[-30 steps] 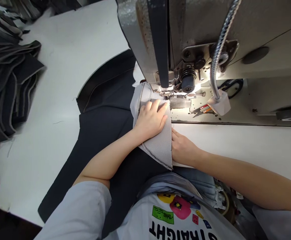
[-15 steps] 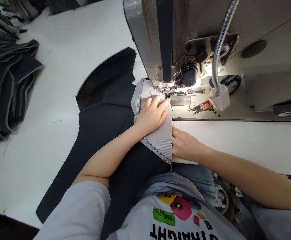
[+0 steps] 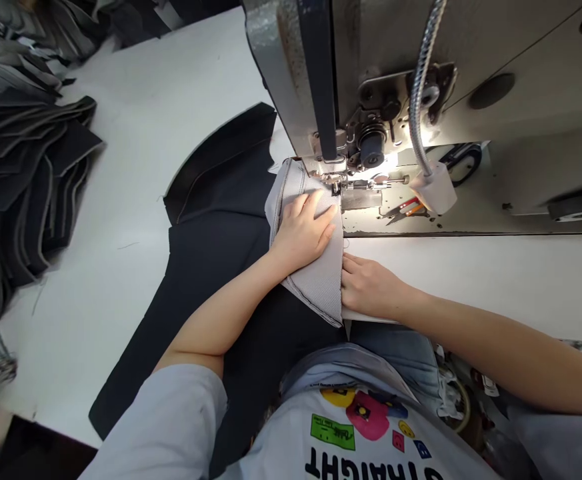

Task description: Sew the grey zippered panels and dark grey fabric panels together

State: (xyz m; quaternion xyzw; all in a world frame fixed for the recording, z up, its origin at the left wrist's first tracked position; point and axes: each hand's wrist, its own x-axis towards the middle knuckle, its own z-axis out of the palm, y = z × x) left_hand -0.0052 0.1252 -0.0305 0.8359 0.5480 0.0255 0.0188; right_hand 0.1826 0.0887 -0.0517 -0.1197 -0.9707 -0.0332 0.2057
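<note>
My left hand (image 3: 303, 230) lies flat on a light grey fabric piece (image 3: 315, 287), fingers a little spread, just in front of the presser foot (image 3: 337, 188) of a sewing machine (image 3: 291, 73). The grey piece has dark stitching along its edges and rests on a large dark fabric panel (image 3: 221, 267). At the right edge of the grey piece, my right hand (image 3: 371, 287) has its fingers closed on the cloth; the fingertips are partly hidden by it. The fabric's far corner sits under the machine head.
Stacked dark cut pieces (image 3: 25, 193) lie on the white table (image 3: 125, 167) at left. Thread snips (image 3: 405, 209) rest on the machine bed (image 3: 471, 217), near a lamp (image 3: 435, 188) on a flexible metal neck. Loose threads lie on the table.
The head view has shifted slightly, so the stacked pieces and dark panel appear further right. Both hands keep nearly the same places on the grey fabric by the presser foot.
</note>
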